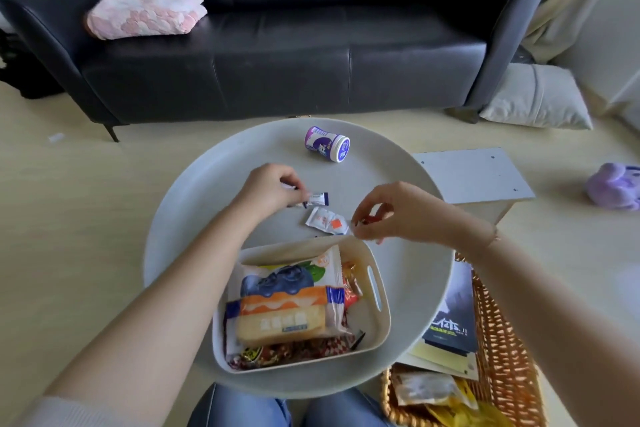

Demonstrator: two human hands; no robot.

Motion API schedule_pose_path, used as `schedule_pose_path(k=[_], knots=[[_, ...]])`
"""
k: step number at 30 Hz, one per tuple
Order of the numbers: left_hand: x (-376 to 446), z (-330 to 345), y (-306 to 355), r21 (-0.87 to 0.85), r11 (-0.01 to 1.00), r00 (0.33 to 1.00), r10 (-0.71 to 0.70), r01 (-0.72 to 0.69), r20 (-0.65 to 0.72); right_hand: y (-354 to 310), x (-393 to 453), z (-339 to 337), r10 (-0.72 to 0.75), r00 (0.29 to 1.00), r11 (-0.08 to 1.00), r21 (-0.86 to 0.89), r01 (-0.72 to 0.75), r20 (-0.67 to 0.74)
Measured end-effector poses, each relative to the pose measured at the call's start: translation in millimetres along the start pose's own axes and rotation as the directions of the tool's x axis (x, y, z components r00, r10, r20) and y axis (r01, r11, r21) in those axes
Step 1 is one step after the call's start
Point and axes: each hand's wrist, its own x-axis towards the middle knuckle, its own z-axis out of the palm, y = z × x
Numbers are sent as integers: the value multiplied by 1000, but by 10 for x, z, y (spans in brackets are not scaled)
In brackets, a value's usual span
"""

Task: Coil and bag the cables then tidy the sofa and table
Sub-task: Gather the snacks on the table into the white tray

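On the round grey table [194,204] my left hand [270,187] pinches a small blue-and-white wrapped candy [317,198] by its end. My right hand [398,211] pinches a small red wrapped candy [369,221] just above the table. Between the hands lies a white sachet with an orange square [325,220]. In front of them stands a cream bin [375,282] filled with snack packets, a blueberry bag [287,276] on top. A purple tub with a white lid [327,144] lies on its side at the table's far edge. The black leather sofa [294,45] carries a folded pink blanket [145,12].
A wicker basket [502,350] with a dark book [453,315] and packets sits at the lower right on the floor. A white board [474,173] lies right of the table, a purple plush toy [614,185] beyond it. A pale cushion [536,97] leans by the sofa's right end.
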Motion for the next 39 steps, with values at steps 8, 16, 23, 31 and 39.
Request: schedule_pose_path(k=[8, 16, 23, 31, 39], knots=[[-616, -203, 531, -95, 993, 971, 95, -75, 218, -213, -347, -60, 136, 991, 975, 174, -135, 7], [-704, -90, 573, -196, 980, 932, 97, -28, 350, 3, -188, -126, 238, 912, 969, 145, -200, -334], [23, 12, 85, 223, 971, 984, 47, -86, 174, 167, 190, 31, 133, 970, 986, -76, -151, -203], [392, 407, -111, 336, 932, 977, 69, -135, 201, 268, 714, 454, 231, 971, 933, -272, -237, -57], [324, 300, -162, 179, 983, 980, -10, -26, 198, 226, 774, 441, 229, 969, 921, -304, -246, -91]])
